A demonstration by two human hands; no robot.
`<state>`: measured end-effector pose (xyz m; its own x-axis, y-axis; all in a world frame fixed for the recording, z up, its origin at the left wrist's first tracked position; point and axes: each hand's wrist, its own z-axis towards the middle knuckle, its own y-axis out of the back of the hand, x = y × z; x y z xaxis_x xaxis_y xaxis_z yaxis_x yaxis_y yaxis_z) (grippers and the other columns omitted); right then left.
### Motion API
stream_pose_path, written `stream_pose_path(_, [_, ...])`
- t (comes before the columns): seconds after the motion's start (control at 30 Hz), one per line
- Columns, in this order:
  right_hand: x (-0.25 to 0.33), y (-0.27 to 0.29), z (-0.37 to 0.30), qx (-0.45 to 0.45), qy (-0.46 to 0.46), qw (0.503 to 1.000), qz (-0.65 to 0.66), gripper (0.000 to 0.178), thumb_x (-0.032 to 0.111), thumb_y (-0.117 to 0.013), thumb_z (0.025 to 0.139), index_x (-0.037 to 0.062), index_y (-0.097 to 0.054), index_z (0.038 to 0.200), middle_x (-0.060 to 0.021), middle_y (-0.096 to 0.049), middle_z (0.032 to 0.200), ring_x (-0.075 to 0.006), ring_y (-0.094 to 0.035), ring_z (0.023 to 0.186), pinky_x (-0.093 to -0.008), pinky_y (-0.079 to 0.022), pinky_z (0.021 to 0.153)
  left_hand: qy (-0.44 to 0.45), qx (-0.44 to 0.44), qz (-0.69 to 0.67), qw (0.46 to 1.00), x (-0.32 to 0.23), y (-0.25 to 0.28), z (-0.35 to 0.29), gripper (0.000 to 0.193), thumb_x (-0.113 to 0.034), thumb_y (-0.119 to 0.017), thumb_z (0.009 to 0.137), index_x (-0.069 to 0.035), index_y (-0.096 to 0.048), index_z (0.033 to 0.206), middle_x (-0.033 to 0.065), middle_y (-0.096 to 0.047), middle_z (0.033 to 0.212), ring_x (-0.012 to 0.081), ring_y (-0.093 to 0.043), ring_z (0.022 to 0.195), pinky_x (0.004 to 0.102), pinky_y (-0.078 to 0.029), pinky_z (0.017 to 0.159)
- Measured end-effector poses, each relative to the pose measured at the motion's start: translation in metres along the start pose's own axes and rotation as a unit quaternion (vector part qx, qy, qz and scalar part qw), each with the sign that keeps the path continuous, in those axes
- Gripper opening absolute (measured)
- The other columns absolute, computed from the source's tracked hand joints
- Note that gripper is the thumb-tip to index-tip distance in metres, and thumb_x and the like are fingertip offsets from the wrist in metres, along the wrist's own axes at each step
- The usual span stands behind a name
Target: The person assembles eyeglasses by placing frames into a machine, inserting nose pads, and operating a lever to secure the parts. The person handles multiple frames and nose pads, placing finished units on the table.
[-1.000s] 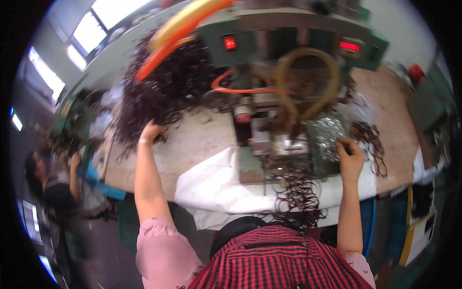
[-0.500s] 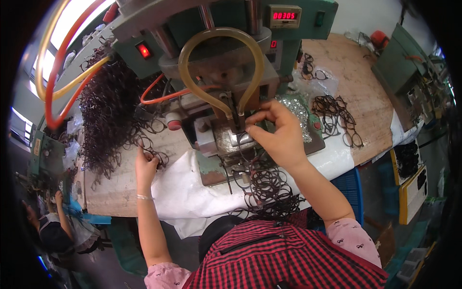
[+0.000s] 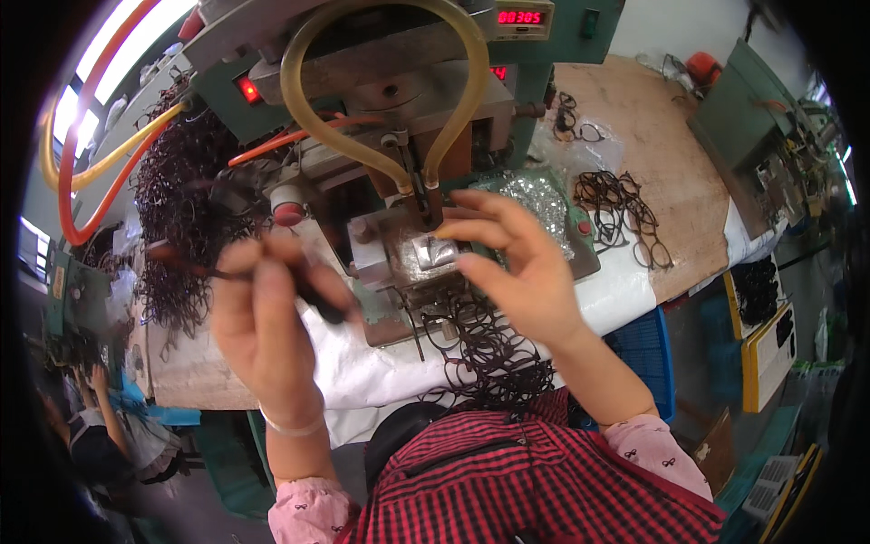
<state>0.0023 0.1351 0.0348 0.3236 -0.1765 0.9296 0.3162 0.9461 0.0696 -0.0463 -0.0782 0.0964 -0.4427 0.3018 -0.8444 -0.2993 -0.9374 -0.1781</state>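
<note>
My left hand (image 3: pixel 267 317), smeared by motion, is closed on a dark eyeglass frame (image 3: pixel 317 292) above the table, left of a green press machine (image 3: pixel 399 100). The frame is blurred too, its ends showing on both sides of my fingers. My right hand (image 3: pixel 521 272) is at the press, thumb and fingers apart and nothing visible between them. Its fingertips are beside the metal fixture (image 3: pixel 412 249), just under the machine's narrow head (image 3: pixel 423 207). Several dark eyeglass frames (image 3: pixel 494 349) lie in a tangled heap below the fixture, against my checked apron.
A tall heap of dark frames (image 3: pixel 195 195) stands at the left. Small shiny pieces (image 3: pixel 535 204) fill a tray behind my right hand. More frames (image 3: pixel 625 213) lie on the table to the right. A blue basket (image 3: pixel 648 358) sits below the table's edge. Another person (image 3: pixel 100 435) is at far left.
My left hand has lifted from the left heap with an eyeglass frame and moved toward the press. My right hand has spread its fingers and drawn slightly away from the machine's head.
</note>
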Motion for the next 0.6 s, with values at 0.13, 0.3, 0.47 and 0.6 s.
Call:
stream_pose_path(0.13, [-0.061,0.063,-0.009,-0.100,-0.008,0.806,-0.584,0.024,0.009,-0.072,0.077,0.0061,-0.072,0.102,-0.0187,-0.065,0.125,-0.0383,-0.054,0.126,-0.0462,-0.043,0.105,0.420,0.233,-0.149,0.864,-0.004,-0.012,-0.024,0.034,-0.027,-0.044,0.106,0.002,-0.052,0.121,0.0170,-0.067,0.077,0.0188,-0.062,0.050,0.0244,-0.046,0.043])
stream_pose_path(0.3, [-0.108,0.089,-0.003,-0.095,0.045,0.872,-0.477,0.019,0.013,-0.075,0.076,0.0064,-0.071,0.094,-0.0179,-0.060,0.132,-0.0385,-0.050,0.129,-0.0462,-0.042,0.105,0.541,0.173,-0.204,0.798,0.030,-0.040,-0.030,0.036,-0.031,-0.042,0.107,0.000,-0.059,0.114,0.0087,-0.059,0.064,0.0133,-0.053,0.048,0.0233,-0.041,0.037])
stream_pose_path(0.47, [-0.111,0.068,-0.004,-0.104,0.066,0.852,-0.508,0.025,0.014,-0.077,0.076,0.0024,-0.066,0.095,-0.0192,-0.060,0.132,-0.0399,-0.053,0.125,-0.0457,-0.042,0.106,0.547,0.139,-0.166,0.809,0.032,-0.044,-0.034,0.035,-0.032,-0.043,0.106,-0.002,-0.060,0.113,0.0053,-0.059,0.066,0.0108,-0.055,0.056,0.0224,-0.041,0.039])
stream_pose_path(0.6, [-0.125,0.074,-0.006,-0.119,0.064,0.861,-0.490,0.017,0.013,-0.074,0.079,0.0016,-0.067,0.091,-0.0181,-0.062,0.128,-0.0392,-0.053,0.124,-0.0458,-0.043,0.103,0.531,0.154,-0.199,0.809,0.039,-0.041,-0.039,0.034,-0.033,-0.044,0.107,-0.003,-0.059,0.114,0.0049,-0.060,0.069,0.0111,-0.055,0.056,0.0235,-0.042,0.041])
